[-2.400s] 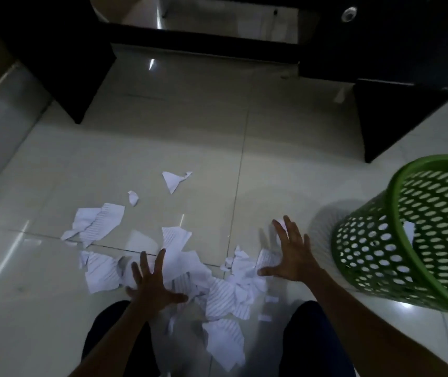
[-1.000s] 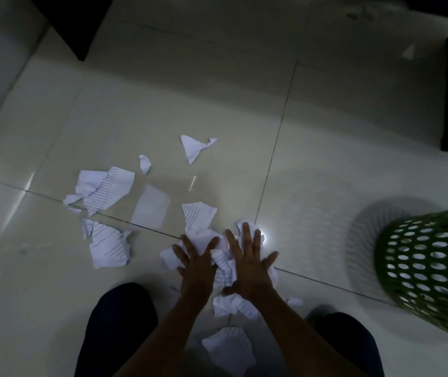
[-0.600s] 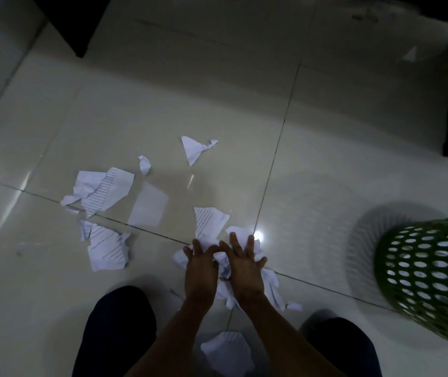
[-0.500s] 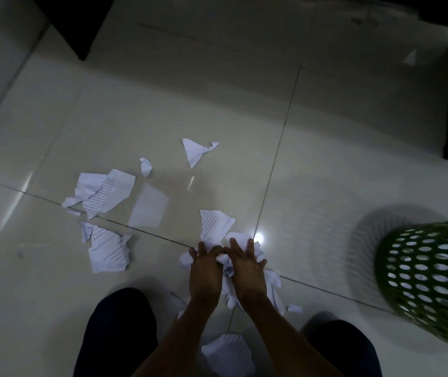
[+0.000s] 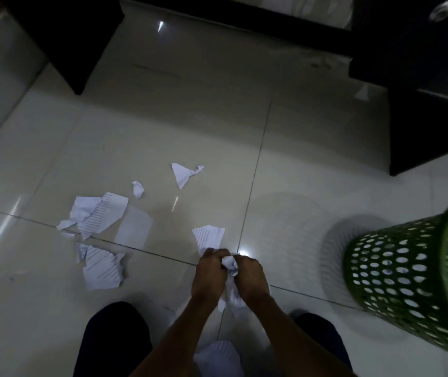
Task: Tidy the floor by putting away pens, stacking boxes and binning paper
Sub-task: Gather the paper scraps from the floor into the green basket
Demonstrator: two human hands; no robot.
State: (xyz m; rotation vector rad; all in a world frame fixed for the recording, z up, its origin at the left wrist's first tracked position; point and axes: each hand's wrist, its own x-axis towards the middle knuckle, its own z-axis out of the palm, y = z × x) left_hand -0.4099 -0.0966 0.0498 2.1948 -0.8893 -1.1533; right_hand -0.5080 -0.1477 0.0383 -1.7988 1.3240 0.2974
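Both hands, left hand (image 5: pixel 208 273) and right hand (image 5: pixel 250 278), clutch a paper wad (image 5: pixel 230 265) between them above the floor (image 5: pixel 298 164); torn scraps (image 5: pixel 100 213) lie scattered to the left; a green bin (image 5: pixel 413 278) stands right.
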